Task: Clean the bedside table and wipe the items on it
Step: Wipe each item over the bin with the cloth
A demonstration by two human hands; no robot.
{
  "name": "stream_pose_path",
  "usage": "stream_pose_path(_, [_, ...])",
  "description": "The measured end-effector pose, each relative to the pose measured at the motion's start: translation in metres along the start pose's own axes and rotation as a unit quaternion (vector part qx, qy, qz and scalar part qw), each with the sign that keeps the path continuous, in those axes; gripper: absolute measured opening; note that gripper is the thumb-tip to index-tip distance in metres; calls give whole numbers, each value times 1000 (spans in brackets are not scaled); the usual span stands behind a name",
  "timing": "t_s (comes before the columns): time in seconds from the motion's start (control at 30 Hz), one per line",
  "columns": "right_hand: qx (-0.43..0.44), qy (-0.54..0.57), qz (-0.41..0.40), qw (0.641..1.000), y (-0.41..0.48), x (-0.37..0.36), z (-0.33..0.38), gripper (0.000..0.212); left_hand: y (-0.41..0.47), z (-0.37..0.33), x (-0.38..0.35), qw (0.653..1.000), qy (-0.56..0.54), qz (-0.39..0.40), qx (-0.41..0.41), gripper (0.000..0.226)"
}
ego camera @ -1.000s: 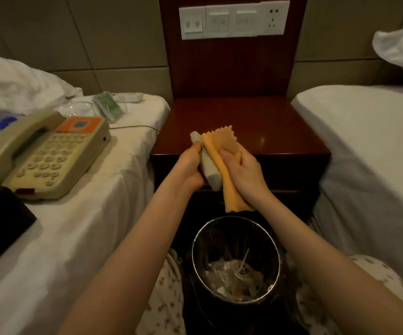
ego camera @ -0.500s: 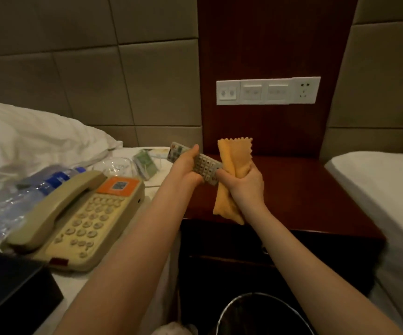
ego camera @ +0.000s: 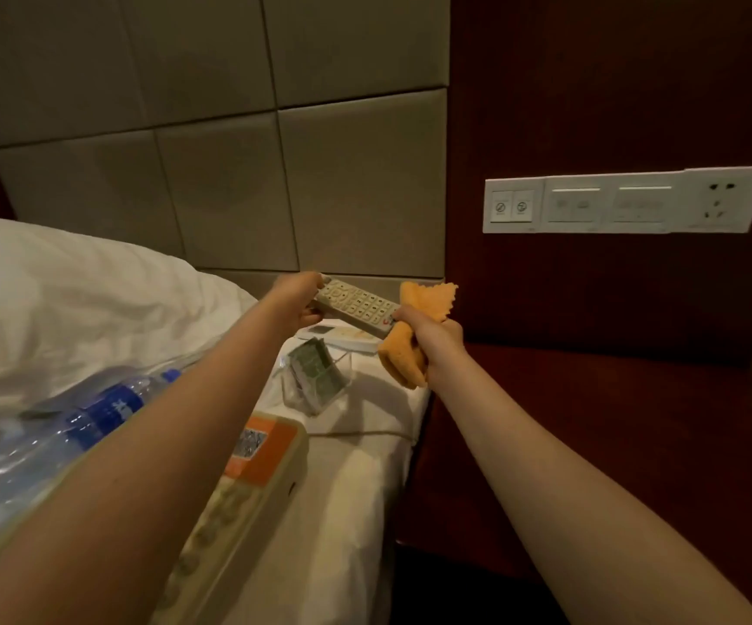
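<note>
While the left hand (ego camera: 296,300) grips one end of the remote control (ego camera: 356,306), the right hand (ego camera: 435,333) clutches the orange cloth (ego camera: 403,360), bunched against the remote's other end. Both are held above the bed (ego camera: 356,466) corner, over a clear card holder (ego camera: 315,378). A telephone (ego camera: 252,471) and water bottle (ego camera: 108,410) lie nearer. The dark bedside table (ego camera: 613,421) stands to the right.

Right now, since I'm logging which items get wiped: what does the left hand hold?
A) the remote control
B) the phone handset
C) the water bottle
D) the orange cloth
A: the left hand grips one end of the remote control, while the right hand holds the orange cloth at its other end.
</note>
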State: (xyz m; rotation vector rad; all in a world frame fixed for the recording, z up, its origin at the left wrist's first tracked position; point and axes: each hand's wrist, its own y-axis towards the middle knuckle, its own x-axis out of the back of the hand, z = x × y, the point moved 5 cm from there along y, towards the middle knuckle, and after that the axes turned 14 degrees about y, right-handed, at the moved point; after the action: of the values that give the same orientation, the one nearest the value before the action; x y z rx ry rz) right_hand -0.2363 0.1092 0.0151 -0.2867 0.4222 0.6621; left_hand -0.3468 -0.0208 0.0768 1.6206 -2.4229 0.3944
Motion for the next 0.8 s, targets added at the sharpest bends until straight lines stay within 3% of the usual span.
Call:
stream_pose_path(0.13, [-21, -35, 16, 999, 31, -16, -17, 38, 41, 12, 10, 995, 100, -15, 2, 24])
stream_pose_path(0.37, [-38, -166, 50, 984, 58, -27, -39, 31, 79, 47, 11, 976, 214, 25, 36, 29])
stream_pose_path(0.5, [-30, -241, 67, 968, 62, -31, -40, 50, 82, 51, 8, 963, 266, 19, 39, 26])
stream_pose_path(0.6, [-30, -250, 66, 965, 63, -30, -44, 50, 76, 47, 7, 944, 324, 16, 56, 10])
stream_pose_path(0.8, [3, -301, 62, 951, 52, -31, -35, 43, 47, 27, 4, 906, 411, 86, 50, 52])
